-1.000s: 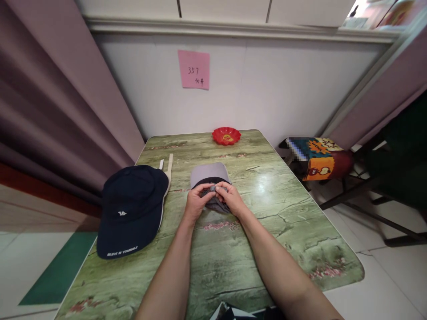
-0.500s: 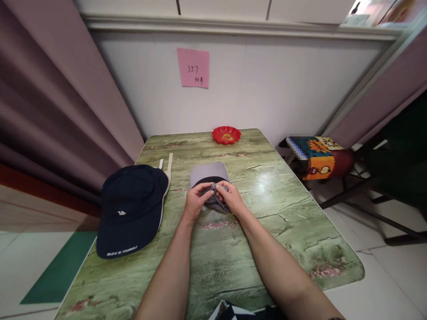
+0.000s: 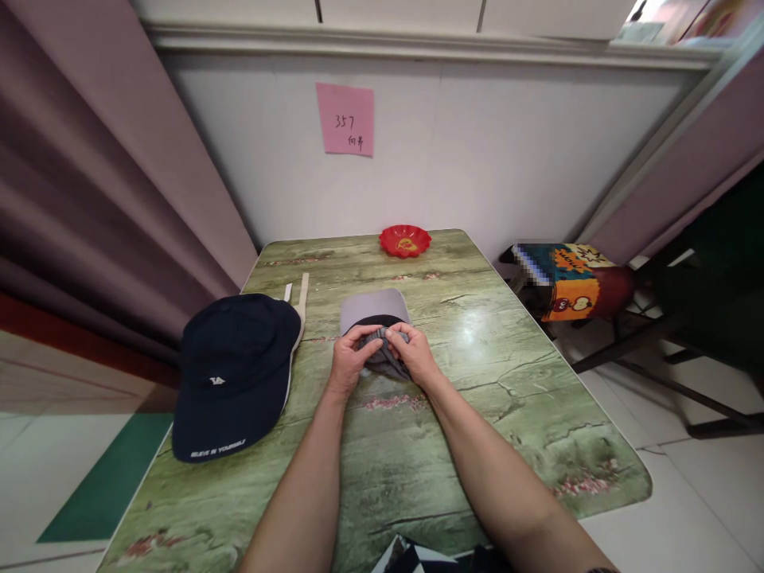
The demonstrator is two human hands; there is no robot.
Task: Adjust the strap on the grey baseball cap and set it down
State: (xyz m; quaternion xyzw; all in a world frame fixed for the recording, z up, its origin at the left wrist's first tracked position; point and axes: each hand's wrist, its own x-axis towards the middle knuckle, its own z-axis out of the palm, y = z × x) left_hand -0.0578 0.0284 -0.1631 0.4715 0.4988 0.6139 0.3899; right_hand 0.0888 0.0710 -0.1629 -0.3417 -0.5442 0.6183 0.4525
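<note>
A grey cap (image 3: pixel 375 305) lies on the table with its light brim pointing away from me and its back strap toward me. My left hand (image 3: pixel 352 354) pinches the left part of the strap between thumb and fingers. From the other side my right hand (image 3: pixel 413 350) grips the strap's right part, the fingertips of both hands almost meeting. Part of the strap and its fastening are hidden behind my fingers. To the left rests a navy cap (image 3: pixel 239 358) with white lettering on its brim and a loose beige strap (image 3: pixel 303 296) at its back.
The green wood-patterned table (image 3: pixel 501 430) stands against a white wall. A red scalloped dish (image 3: pixel 405 241) sits at its far edge. A pink note (image 3: pixel 346 119) is stuck on the wall. Right of the table is a stool with a colourful cover (image 3: pixel 576 290); a curtain (image 3: pixel 101 159) hangs at left.
My fingers have shifted slightly at the grey cap's strap, both hands keeping their grip. The two caps stay in place.
</note>
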